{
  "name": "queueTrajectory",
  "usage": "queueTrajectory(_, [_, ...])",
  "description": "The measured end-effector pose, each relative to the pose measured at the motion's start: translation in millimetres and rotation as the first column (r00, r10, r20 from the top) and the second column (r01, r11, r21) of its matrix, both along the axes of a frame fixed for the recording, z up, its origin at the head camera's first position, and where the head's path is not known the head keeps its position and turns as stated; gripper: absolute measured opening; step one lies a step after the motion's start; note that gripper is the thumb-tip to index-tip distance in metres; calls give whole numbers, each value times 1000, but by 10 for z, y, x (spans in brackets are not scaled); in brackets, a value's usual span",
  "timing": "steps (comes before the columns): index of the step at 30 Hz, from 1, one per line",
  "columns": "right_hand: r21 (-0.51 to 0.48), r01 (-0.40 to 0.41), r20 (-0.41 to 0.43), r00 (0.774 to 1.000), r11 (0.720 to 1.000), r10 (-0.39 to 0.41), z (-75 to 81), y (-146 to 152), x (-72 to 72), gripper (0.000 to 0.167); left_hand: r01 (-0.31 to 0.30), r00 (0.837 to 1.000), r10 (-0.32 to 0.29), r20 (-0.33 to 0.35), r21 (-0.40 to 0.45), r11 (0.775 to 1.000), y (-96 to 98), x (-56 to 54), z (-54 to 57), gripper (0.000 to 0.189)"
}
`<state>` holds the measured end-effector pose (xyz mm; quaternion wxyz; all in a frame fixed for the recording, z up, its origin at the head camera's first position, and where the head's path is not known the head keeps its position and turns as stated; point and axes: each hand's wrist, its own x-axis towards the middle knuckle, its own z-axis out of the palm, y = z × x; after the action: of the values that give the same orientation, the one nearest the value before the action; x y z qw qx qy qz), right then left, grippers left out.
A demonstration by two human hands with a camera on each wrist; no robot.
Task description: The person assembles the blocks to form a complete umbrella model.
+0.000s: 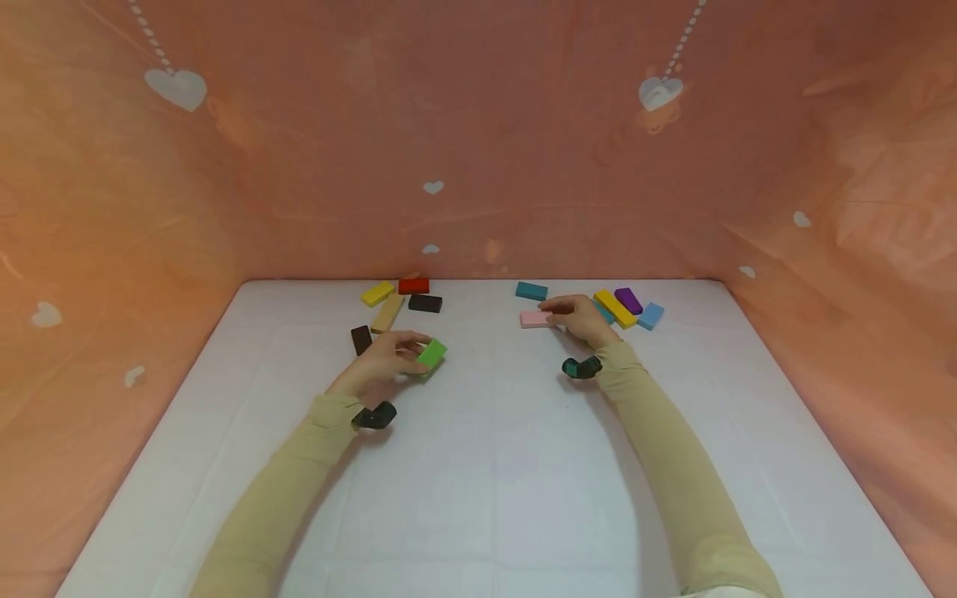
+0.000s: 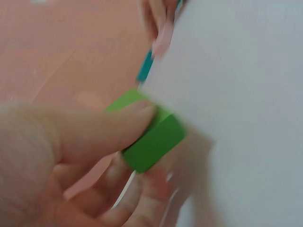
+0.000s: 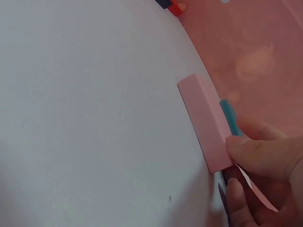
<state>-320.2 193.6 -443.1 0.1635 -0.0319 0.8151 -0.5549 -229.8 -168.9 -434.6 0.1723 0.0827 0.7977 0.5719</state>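
In the head view my left hand (image 1: 384, 360) pinches a bright green block (image 1: 431, 356), holding it tilted over the white cloth left of centre. The left wrist view shows the thumb lying across one face of the green block (image 2: 155, 144), fingers beneath it. My right hand (image 1: 583, 319) grips a pale pink block (image 1: 533, 320) by its right end, close over the cloth. Seen from the right wrist, the pink block (image 3: 203, 120) extends out from the thumb and fingertips. A teal block (image 1: 532, 291) lies just behind the pink one.
Around the left hand lie yellow (image 1: 377, 292), red (image 1: 414, 286), black (image 1: 424, 304), tan (image 1: 387, 314) and dark brown (image 1: 361, 339) blocks. Right of the right hand are orange-yellow (image 1: 615, 308), purple (image 1: 629, 301) and light blue (image 1: 650, 316) blocks. Pink-orange cloth walls (image 1: 493, 166) enclose the table.
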Motion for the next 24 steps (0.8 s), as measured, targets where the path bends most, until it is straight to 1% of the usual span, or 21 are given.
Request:
queueTrajectory(2, [5,-5,-5,1000,1000,5,-6,0,-9,28,-39,997,34,62,86,996,80,54,-19,50])
queueTrajectory(3, [6,-7,-4,1000,1000,7,-9,1,-13,28,-67,992,53,110,134,989,125,87,-23,50])
queueTrajectory(4, [7,-9,-4,1000,1000,9,-12,1,-16,28,-99,984,69,165,180,979,170,123,-23,51])
queueTrajectory(5, [9,-11,-3,1000,1000,11,-14,3,-19,28,-120,977,78,197,210,970,215,154,-21,51])
queueTrajectory(7, [11,-10,2,1000,1000,10,-13,4,-18,27,-147,971,97,219,222,964,304,212,-16,51])
queueTrajectory(9, [15,-14,-1,1000,1000,14,-11,7,-16,27,-157,970,109,219,214,964,385,267,-13,50])
queueTrajectory(14, [33,-45,-31,998,998,46,-4,11,-18,27,-139,976,112,187,139,981,558,405,-27,49])
queueTrajectory(16, [39,-57,-40,997,998,58,-5,12,-25,28,-154,972,129,199,116,981,614,461,-41,48])
queueTrajectory(18, [37,-55,-39,998,998,56,-9,9,-32,28,-183,965,160,207,98,978,661,509,-66,48])
queueTrajectory(21, [38,-53,-35,998,998,54,-12,8,-42,28,-234,950,210,233,81,969,720,576,-96,47])
queueTrajectory(24, [39,-56,-36,998,998,57,-11,5,-47,28,-252,946,229,228,76,965,772,639,-123,48])
